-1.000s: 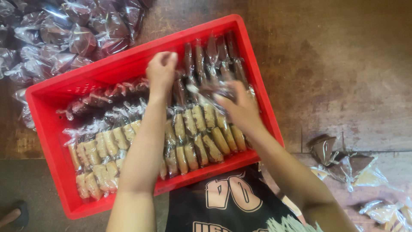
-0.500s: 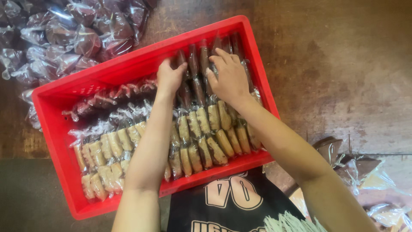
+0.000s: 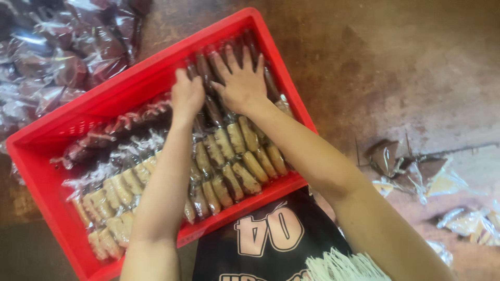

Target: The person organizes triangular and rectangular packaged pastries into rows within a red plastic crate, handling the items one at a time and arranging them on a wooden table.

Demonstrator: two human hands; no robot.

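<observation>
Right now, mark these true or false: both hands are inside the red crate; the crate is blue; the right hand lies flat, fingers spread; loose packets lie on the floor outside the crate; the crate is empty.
1. Both hands are inside the red crate. True: the left hand and right hand rest on the dark wrapped packets.
2. The crate is blue. False: red.
3. The right hand lies flat, fingers spread. True.
4. Loose packets lie outside it. True.
5. The crate is empty. False: it holds rows of pale wrapped biscuits.

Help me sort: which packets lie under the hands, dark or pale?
The dark packets at the crate's far end; the pale packets lie nearer the person, untouched.
</observation>
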